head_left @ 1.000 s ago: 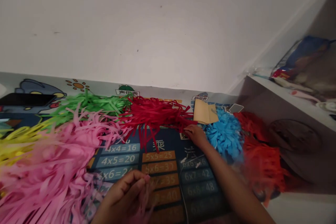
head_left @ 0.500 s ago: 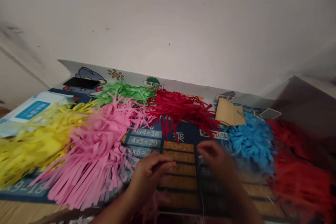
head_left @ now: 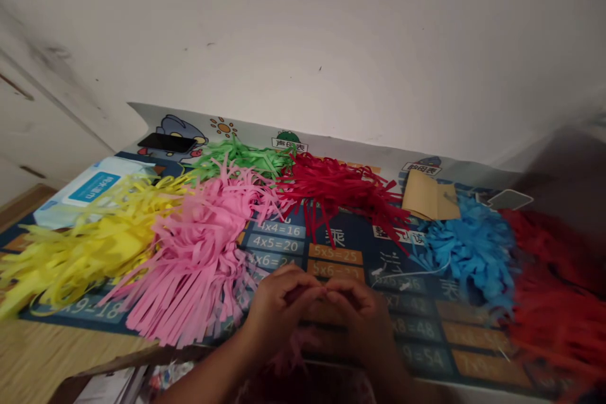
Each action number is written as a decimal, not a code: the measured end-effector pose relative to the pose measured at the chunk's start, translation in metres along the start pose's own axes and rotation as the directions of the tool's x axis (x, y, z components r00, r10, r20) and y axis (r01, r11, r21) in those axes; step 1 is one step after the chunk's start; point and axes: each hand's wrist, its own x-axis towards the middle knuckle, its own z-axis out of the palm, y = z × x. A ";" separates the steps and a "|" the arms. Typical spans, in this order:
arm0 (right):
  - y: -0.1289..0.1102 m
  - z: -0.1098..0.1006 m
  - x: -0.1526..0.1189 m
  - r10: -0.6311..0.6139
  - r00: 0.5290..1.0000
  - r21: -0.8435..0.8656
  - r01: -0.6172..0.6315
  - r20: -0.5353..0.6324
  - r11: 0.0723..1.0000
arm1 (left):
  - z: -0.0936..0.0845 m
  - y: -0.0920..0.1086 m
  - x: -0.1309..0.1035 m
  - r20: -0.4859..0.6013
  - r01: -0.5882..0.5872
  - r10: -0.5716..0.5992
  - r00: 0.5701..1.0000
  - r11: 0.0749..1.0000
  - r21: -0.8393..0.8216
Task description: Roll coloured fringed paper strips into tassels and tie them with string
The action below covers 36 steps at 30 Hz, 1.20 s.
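My left hand (head_left: 279, 303) and my right hand (head_left: 362, 315) meet over the near middle of the mat, thumbs and fingertips pinched together. Whatever lies between the fingertips is too small to make out. Below and between the wrists, some pink paper strips (head_left: 294, 348) show dimly. Left of my hands spreads a pink paper-strip tassel (head_left: 189, 259), with a yellow tassel (head_left: 89, 252) beyond it. A dark red tassel (head_left: 341, 189) lies behind my hands. To the right, a thin white string (head_left: 421, 273) rests on the mat by a blue tassel (head_left: 473, 249).
A printed times-table mat (head_left: 421, 328) covers the table and bends up against the wall. On it are a green tassel (head_left: 246, 161), orange-red tassels (head_left: 558, 322), folded brown card (head_left: 428, 196), a wipes pack (head_left: 89, 192) and a black phone (head_left: 168, 143). An open drawer (head_left: 108, 363) sits below the edge.
My right hand has come left and down to meet my left hand at the fingertips. The white string that hung by my right hand now lies on the mat near the blue tassel.
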 end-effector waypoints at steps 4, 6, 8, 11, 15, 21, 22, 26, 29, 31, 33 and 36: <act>0.001 0.001 -0.002 -0.060 0.998 -0.114 0.058 -0.007 0.992 | 0.000 -0.004 -0.002 0.023 -0.106 0.104 0.994 0.987 0.121; 0.001 0.000 -0.003 -0.088 0.996 -0.187 0.080 -0.035 0.979 | 0.000 -0.006 -0.004 0.044 -0.197 0.192 0.980 0.957 0.214; 0.002 -0.001 -0.005 -0.115 0.993 -0.248 0.102 -0.037 0.963 | 0.002 -0.007 -0.005 0.051 -0.269 0.266 0.963 0.915 0.302; 0.003 -0.003 -0.007 -0.111 0.994 -0.265 0.102 -0.019 0.959 | 0.005 -0.006 -0.005 0.046 -0.303 0.309 0.950 0.876 0.375; 0.005 -0.005 -0.008 -0.081 0.997 -0.224 0.076 -0.013 0.972 | 0.006 -0.003 -0.003 0.086 -0.322 0.313 0.946 0.874 0.363; 0.012 -0.002 -0.007 -0.096 0.995 -0.084 0.094 -0.015 0.992 | 0.005 -0.003 -0.005 0.103 -0.267 0.250 0.963 0.942 0.205; 0.013 -0.002 -0.006 -0.088 0.996 -0.086 0.086 -0.028 0.993 | 0.005 -0.004 -0.005 0.097 -0.258 0.243 0.965 0.946 0.194; 0.013 -0.003 -0.003 -0.089 0.996 -0.129 0.084 -0.031 0.988 | 0.002 -0.009 -0.005 0.101 -0.263 0.248 0.964 0.947 0.187; 0.009 -0.002 -0.001 -0.136 0.991 -0.169 0.132 -0.014 0.977 | 0.000 -0.010 -0.003 0.093 -0.278 0.264 0.960 0.941 0.191; 0.009 0.000 -0.001 -0.155 0.988 -0.174 0.152 -0.008 0.973 | 0.001 -0.010 -0.003 0.086 -0.262 0.250 0.965 0.946 0.192; 0.010 0.000 -0.001 -0.126 0.992 -0.138 0.127 0.017 0.982 | 0.004 -0.009 -0.004 0.079 -0.238 0.227 0.971 0.954 0.181; 0.014 -0.002 -0.002 -0.080 0.996 -0.073 0.083 0.046 0.994 | 0.007 -0.009 -0.007 0.057 -0.243 0.237 0.970 0.957 0.159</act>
